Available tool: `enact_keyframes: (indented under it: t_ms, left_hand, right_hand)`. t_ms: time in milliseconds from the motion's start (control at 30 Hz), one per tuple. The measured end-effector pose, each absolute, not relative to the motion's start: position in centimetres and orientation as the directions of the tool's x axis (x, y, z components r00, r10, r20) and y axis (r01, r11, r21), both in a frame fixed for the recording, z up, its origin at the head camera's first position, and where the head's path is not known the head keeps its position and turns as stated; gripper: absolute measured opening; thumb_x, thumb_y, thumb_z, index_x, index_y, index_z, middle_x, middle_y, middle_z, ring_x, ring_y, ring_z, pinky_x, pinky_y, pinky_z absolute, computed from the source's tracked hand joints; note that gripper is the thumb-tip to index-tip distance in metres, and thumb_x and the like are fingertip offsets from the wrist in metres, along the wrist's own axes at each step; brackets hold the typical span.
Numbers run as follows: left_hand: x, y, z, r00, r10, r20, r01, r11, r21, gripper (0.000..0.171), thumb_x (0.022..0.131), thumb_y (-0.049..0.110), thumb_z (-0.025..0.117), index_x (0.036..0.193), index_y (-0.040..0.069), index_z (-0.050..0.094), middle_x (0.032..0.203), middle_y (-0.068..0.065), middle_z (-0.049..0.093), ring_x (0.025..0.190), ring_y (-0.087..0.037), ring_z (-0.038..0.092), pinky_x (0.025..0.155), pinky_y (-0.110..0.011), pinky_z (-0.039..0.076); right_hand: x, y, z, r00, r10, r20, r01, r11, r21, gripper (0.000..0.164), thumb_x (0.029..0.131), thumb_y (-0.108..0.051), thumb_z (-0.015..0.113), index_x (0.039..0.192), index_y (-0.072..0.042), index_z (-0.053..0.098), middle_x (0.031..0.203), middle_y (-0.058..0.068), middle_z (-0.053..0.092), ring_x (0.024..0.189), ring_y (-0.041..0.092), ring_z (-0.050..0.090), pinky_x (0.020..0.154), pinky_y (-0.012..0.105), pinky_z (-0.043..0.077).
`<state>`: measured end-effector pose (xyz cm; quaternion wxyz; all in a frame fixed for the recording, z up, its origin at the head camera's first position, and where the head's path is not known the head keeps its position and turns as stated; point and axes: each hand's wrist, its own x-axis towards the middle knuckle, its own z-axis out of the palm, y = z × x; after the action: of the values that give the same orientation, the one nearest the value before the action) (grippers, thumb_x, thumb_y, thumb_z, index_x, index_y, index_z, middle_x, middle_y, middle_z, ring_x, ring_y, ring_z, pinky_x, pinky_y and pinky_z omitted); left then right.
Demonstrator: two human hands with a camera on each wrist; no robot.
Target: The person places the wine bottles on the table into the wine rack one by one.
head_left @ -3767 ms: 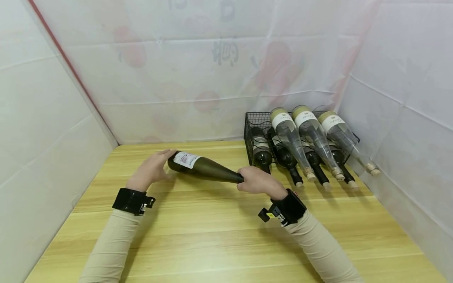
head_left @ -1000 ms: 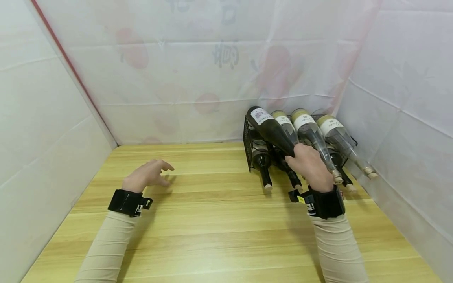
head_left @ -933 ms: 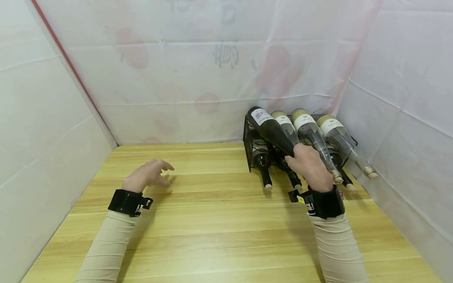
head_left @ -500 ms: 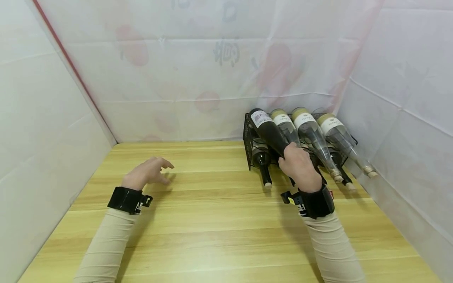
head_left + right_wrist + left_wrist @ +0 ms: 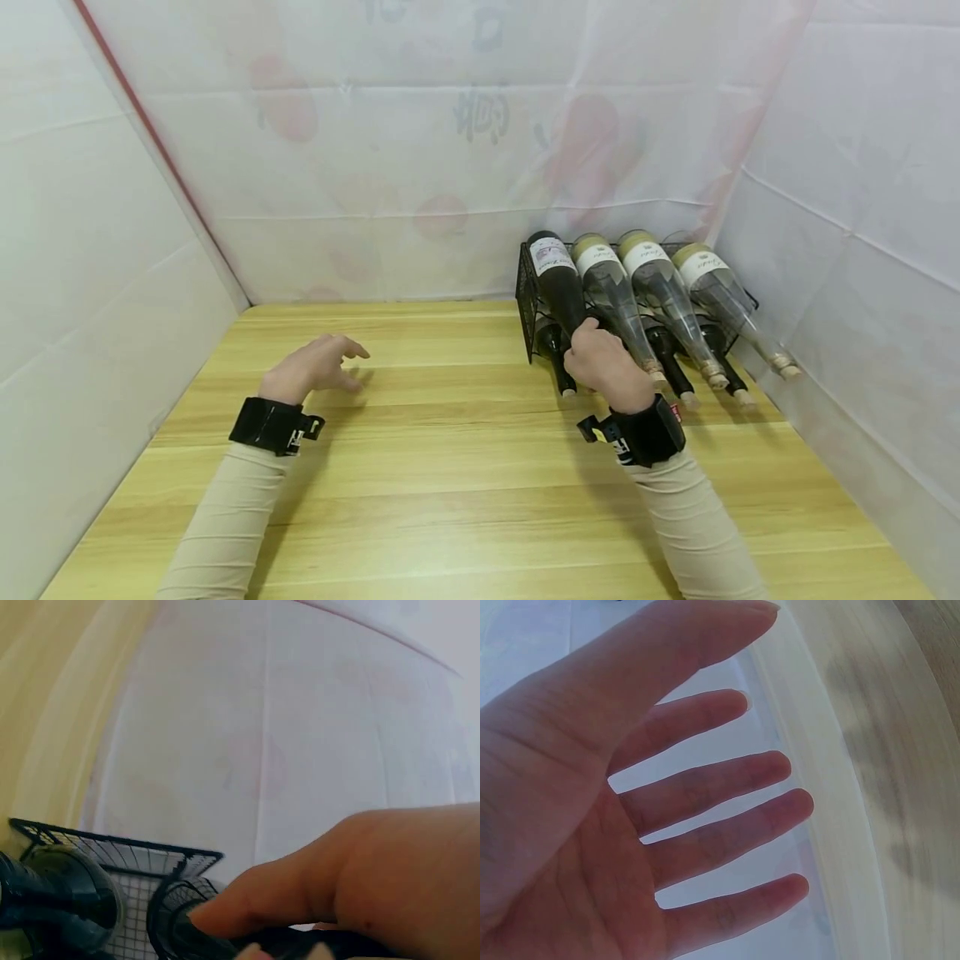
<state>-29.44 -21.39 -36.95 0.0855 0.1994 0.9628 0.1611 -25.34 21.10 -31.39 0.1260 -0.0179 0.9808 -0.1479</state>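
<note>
My right hand (image 5: 609, 363) grips the neck of a dark green wine bottle (image 5: 557, 279) with a white label. The bottle's base lies on the upper left of a black wire wine rack (image 5: 527, 308), and its neck points toward me; the neck's end is hidden in the hand. In the right wrist view the thumb (image 5: 247, 904) lies along the dark neck beside the rack's wire frame (image 5: 127, 847). On the left, my left hand (image 5: 313, 367) hovers over the table, holding nothing. Its fingers (image 5: 720, 787) are spread and fairly straight in the left wrist view.
Three clear corked bottles (image 5: 660, 279) with white labels lie along the rack's top, right of the green one. Dark corked bottles (image 5: 671, 358) fill the row below, necks jutting out over the wooden table (image 5: 420, 467). White sheets (image 5: 420, 150) wall in the back and sides.
Since the earliest frame, the green bottle went from between both hands to the rack's upper left, and the left hand let go. Lately the right hand swung its neck left and toward me.
</note>
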Motion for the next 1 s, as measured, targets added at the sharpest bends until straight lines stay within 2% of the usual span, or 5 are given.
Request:
enact_keyframes:
  t_ms: [233, 367, 600, 733, 1000]
  left_hand:
    - [-29.3, -21.5, -36.9, -0.905, 0.414, -0.095, 0.362, 0.869, 0.337, 0.058, 0.08, 0.021, 0.083, 0.131, 0.004, 0.065, 0.128, -0.025, 0.063, 0.114, -0.041, 0.06, 0.094, -0.055, 0.051]
    - [-29.3, -21.4, -36.9, -0.903, 0.418, -0.097, 0.366, 0.868, 0.336, 0.058, 0.08, 0.022, 0.083, 0.132, 0.004, 0.064, 0.129, -0.025, 0.063, 0.114, -0.041, 0.06, 0.094, -0.055, 0.051]
    - [-29.3, -21.4, -36.7, -0.906, 0.412, -0.1, 0.361, 0.873, 0.329, 0.057, 0.081, 0.023, 0.082, 0.131, 0.004, 0.064, 0.128, -0.025, 0.063, 0.113, -0.04, 0.061, 0.093, -0.054, 0.052]
    - [-29.2, -21.4, -36.7, -0.907, 0.409, -0.102, 0.358, 0.874, 0.328, 0.057, 0.082, 0.024, 0.081, 0.132, 0.004, 0.064, 0.128, -0.025, 0.063, 0.113, -0.041, 0.061, 0.092, -0.054, 0.052]
    - [-29.4, -21.5, -36.7, -0.91, 0.4, -0.111, 0.347, 0.879, 0.327, 0.057, 0.082, 0.024, 0.081, 0.132, 0.003, 0.064, 0.127, -0.026, 0.063, 0.117, -0.043, 0.058, 0.093, -0.055, 0.051]
  right_hand:
    - [-25.0, 19.6, -32.2, -0.988, 0.0, -0.156, 0.038, 0.97, -0.241, 0.07, 0.101, -0.01, 0.042, 0.149, 0.022, 0.003, 0.069, 0.017, 0.058, 0.067, 0.034, 0.059, 0.053, 0.036, 0.042]
    - [-24.8, 19.3, -32.3, -0.993, 0.029, -0.116, 0.053, 0.975, -0.215, 0.071, 0.101, -0.011, 0.043, 0.149, 0.021, 0.004, 0.066, 0.016, 0.058, 0.062, 0.032, 0.058, 0.047, 0.035, 0.04]
    - [-24.7, 19.8, -32.2, -0.992, -0.002, -0.13, 0.029, 0.971, -0.238, 0.069, 0.102, -0.013, 0.038, 0.15, 0.02, 0.001, 0.064, 0.016, 0.057, 0.059, 0.031, 0.057, 0.049, 0.034, 0.034]
    - [-24.7, 20.1, -31.9, -0.989, -0.021, -0.149, 0.012, 0.975, -0.223, 0.075, 0.104, -0.021, 0.043, 0.152, 0.017, 0.0, 0.066, 0.015, 0.059, 0.058, 0.029, 0.058, 0.049, 0.034, 0.037]
    - [-24.2, 20.3, -31.1, -0.993, -0.033, -0.115, -0.014, 0.987, -0.162, 0.075, 0.103, -0.027, 0.05, 0.151, 0.017, 0.014, 0.112, 0.035, 0.062, 0.083, 0.042, 0.065, 0.062, 0.048, 0.054]
